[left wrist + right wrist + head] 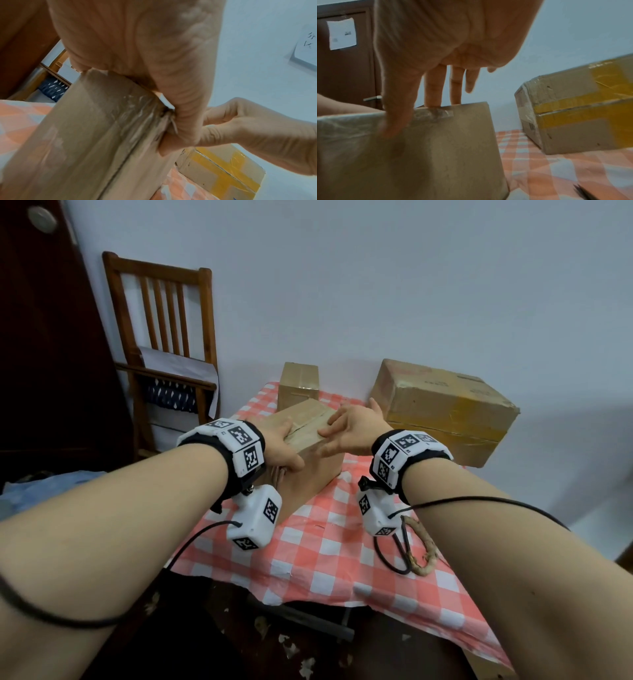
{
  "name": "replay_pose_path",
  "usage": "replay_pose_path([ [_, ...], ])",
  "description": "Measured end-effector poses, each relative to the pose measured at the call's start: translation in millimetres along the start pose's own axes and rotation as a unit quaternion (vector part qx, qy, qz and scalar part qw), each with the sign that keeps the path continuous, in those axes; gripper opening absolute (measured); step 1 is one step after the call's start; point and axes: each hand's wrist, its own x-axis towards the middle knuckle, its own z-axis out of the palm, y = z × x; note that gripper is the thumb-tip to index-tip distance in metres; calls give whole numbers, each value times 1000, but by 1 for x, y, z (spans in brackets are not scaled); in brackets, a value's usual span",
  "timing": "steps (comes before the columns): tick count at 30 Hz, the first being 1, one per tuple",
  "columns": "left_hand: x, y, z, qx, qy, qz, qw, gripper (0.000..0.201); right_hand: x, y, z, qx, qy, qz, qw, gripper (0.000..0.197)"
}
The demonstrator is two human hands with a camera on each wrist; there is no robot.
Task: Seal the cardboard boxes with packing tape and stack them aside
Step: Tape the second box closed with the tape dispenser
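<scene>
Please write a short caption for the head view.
Both hands, left hand and right hand, press on a taped cardboard box on a checked tablecloth.

Near checkered tablecloth (308,546) open for passage. Scissors (416,546) lie near-right. Far side blocked: small box (298,383) far-centre, large box (445,409) far-right. Chair (164,344) stands far-left, off table.

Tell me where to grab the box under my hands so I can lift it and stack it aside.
Grip the near box by its two long side walls, one hand coming in from each side, probably low down. It lies flat on the checked tablecloth with taped flaps on top, where the left hand and right hand rest now.
</scene>
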Motion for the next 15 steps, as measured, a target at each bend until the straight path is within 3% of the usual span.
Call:
replay_pose_path([
  [2,0,-1,0,-4,-1,-1,1000,83,5,-6,-3,-43,-15,5,999,53],
  [4,0,-1,-1,-11,-1,2,1000,82,8,-11,-3,-43,-7,0,999,55],
  [10,8,-4,1,-4,-4,4,1000,85,12,-2,-8,18,-23,-44,999,37],
  [15,10,-6,2,-8,-7,14,1000,87,20,-3,-11,-31,-57,-18,998,29],
])
